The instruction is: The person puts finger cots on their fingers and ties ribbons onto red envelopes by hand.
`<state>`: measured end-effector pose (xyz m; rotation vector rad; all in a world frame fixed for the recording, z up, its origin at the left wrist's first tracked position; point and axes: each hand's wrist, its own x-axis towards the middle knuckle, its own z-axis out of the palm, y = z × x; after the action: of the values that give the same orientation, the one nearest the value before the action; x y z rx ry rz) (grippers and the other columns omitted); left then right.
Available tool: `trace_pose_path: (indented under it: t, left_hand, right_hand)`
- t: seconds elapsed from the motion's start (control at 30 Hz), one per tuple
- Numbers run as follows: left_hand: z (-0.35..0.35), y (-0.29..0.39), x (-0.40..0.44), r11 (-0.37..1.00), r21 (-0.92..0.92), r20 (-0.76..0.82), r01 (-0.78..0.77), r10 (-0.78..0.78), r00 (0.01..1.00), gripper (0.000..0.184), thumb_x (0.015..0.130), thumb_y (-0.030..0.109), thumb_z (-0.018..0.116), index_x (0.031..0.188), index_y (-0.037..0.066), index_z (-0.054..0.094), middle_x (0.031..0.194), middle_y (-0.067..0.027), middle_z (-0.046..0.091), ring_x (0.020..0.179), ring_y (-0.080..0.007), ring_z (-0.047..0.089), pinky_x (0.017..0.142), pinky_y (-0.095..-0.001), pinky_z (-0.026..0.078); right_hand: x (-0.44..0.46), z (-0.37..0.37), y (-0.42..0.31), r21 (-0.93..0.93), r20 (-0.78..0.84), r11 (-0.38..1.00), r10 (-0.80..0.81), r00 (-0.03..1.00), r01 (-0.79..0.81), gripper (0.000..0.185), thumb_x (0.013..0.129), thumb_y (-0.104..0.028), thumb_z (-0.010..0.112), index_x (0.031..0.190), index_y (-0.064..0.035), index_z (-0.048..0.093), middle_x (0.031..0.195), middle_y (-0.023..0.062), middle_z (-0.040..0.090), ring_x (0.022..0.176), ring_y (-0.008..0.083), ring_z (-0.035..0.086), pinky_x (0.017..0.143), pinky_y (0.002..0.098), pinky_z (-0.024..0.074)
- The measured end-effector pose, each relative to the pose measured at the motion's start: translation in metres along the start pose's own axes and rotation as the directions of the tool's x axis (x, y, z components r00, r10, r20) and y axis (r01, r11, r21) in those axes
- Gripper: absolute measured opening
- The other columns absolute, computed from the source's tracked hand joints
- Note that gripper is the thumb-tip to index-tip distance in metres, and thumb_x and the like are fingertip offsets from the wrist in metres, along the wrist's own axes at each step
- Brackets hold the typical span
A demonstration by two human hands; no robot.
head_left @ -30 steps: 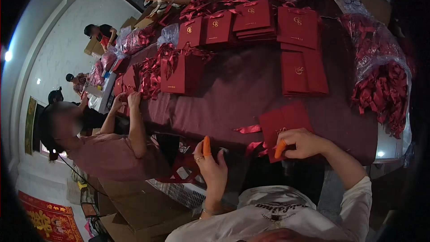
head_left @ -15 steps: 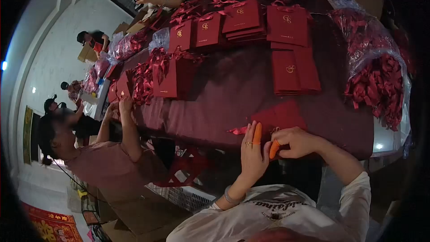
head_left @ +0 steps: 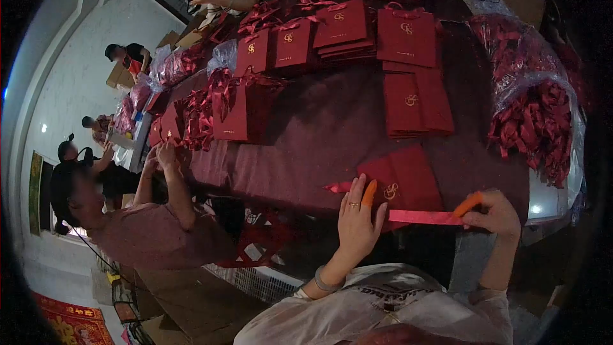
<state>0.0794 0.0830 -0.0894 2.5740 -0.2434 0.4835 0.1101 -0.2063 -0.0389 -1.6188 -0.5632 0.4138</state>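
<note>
Before you, a broad bench draped in dark maroon cloth (head_left: 319,115) spreads from the centre towards twelve o'clock. At ten you have a pale wall (head_left: 83,83), with a dark-framed rectangular panel (head_left: 169,0) on it near eleven. A bluish-white light (head_left: 6,94) glows at your nine o'clock edge. At seven sit a white slotted plastic crate (head_left: 255,281) and brown cardboard (head_left: 185,300); at eight, a red-and-gold banner (head_left: 70,322).

Red bags (head_left: 408,172) on cloth-covered table (head_left: 313,134)
</note>
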Motion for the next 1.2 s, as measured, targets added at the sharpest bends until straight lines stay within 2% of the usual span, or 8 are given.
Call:
trace_pose_path:
  t: [0.13, 0.2, 0.47, 0.63, 0.7, 0.83, 0.97, 1.2]
  left_hand:
    - [-0.004, 0.005, 0.005, 1.0, 0.022, 0.016, 0.012, -0.012, 1.0, 0.047, 0.081, 0.022, 0.063, 0.121, 0.004, 0.048, 0.134, -0.0142, 0.038, 0.121, -0.0322, 0.042, 0.096, -0.0439, 0.036]
    - [-0.003, 0.005, 0.006, 1.0, 0.027, 0.02, 0.009, -0.009, 1.0, 0.047, 0.081, 0.022, 0.063, 0.121, 0.004, 0.048, 0.134, -0.0141, 0.039, 0.121, -0.0322, 0.042, 0.096, -0.0442, 0.036]
    - [-0.002, 0.003, 0.006, 1.0, 0.025, -0.005, -0.012, 0.012, 1.0, 0.046, 0.08, 0.022, 0.064, 0.119, 0.004, 0.049, 0.133, -0.0148, 0.04, 0.121, -0.0307, 0.043, 0.096, -0.0445, 0.036]
    - [-0.002, 0.004, 0.007, 1.0, 0.025, -0.016, 0.001, -0.001, 1.0, 0.044, 0.081, 0.022, 0.063, 0.118, 0.003, 0.05, 0.134, -0.0148, 0.039, 0.122, -0.0306, 0.042, 0.097, -0.0432, 0.036]
    - [-0.001, 0.002, 0.005, 0.999, 0.039, -0.019, -0.019, 0.019, 1.0, 0.046, 0.08, 0.023, 0.064, 0.119, 0.003, 0.05, 0.134, -0.0148, 0.039, 0.122, -0.0303, 0.042, 0.097, -0.0425, 0.036]
    - [0.002, -0.001, 0.004, 0.999, 0.023, -0.045, -0.034, 0.035, 0.998, 0.047, 0.08, 0.023, 0.064, 0.12, 0.003, 0.049, 0.134, -0.0148, 0.039, 0.122, -0.0299, 0.042, 0.097, -0.042, 0.035]
    - [0.0, 0.002, 0.004, 0.999, 0.031, -0.014, -0.014, 0.014, 1.0, 0.045, 0.083, 0.022, 0.061, 0.121, 0.001, 0.048, 0.134, -0.016, 0.039, 0.12, -0.0309, 0.043, 0.097, -0.0436, 0.035]
    - [0.002, -0.005, 0.003, 0.999, -0.045, -0.015, -0.028, 0.028, 1.0, 0.043, 0.085, 0.02, 0.058, 0.123, 0.002, 0.047, 0.134, -0.0157, 0.04, 0.122, -0.0317, 0.041, 0.098, -0.043, 0.034]
  right_hand:
    - [-0.032, -0.012, 0.042, 0.402, -0.159, 0.916, 0.073, 0.985, -0.003, 0.029, 0.079, -0.014, 0.064, 0.103, 0.0017, 0.062, 0.087, 0.0143, 0.065, 0.052, 0.0134, 0.053, 0.05, 0.0231, 0.0426]
    - [-0.019, 0.002, 0.047, 0.861, -0.237, 0.446, -0.068, 0.969, 0.242, 0.043, 0.076, -0.009, 0.064, 0.115, 0.0047, 0.053, 0.1, 0.0157, 0.061, 0.058, 0.012, 0.052, 0.053, 0.0212, 0.0398]
    - [0.008, 0.021, 0.075, 0.888, -0.436, 0.189, 0.056, 0.898, 0.42, 0.027, 0.091, -0.012, 0.051, 0.115, 0.0011, 0.051, 0.104, 0.0155, 0.057, 0.074, 0.0147, 0.056, 0.06, 0.0258, 0.0453]
    - [0.049, 0.034, 0.016, 0.779, -0.505, 0.359, -0.127, 0.854, 0.514, 0.023, 0.094, -0.019, 0.046, 0.108, -0.0034, 0.054, 0.103, 0.0132, 0.057, 0.087, 0.0195, 0.056, 0.07, 0.0312, 0.047]
    - [0.065, 0.044, -0.036, 0.778, -0.613, 0.454, 0.403, 0.679, 0.433, 0.021, 0.095, -0.022, 0.044, 0.101, -0.0042, 0.054, 0.094, 0.0099, 0.055, 0.084, 0.0184, 0.053, 0.071, 0.0307, 0.0442]
    - [0.073, 0.035, -0.012, 0.726, -0.316, 0.623, -0.074, 0.946, 0.291, 0.02, 0.095, -0.024, 0.044, 0.097, -0.0063, 0.054, 0.079, 0.0027, 0.055, 0.056, 0.0072, 0.043, 0.053, 0.0195, 0.0352]
    - [0.1, 0.057, -0.033, 0.233, -0.23, 0.972, 0.09, 0.969, -0.035, 0.019, 0.09, -0.021, 0.056, 0.091, -0.0024, 0.061, 0.079, 0.0024, 0.062, 0.061, 0.0032, 0.049, 0.055, 0.0187, 0.0391]
    - [0.146, 0.081, 0.014, 0.122, -0.016, 0.985, 0.121, 0.992, -0.119, 0.024, 0.086, -0.018, 0.061, 0.098, 0.002, 0.063, 0.086, 0.0066, 0.066, 0.077, 0.0102, 0.06, 0.069, 0.0233, 0.0478]
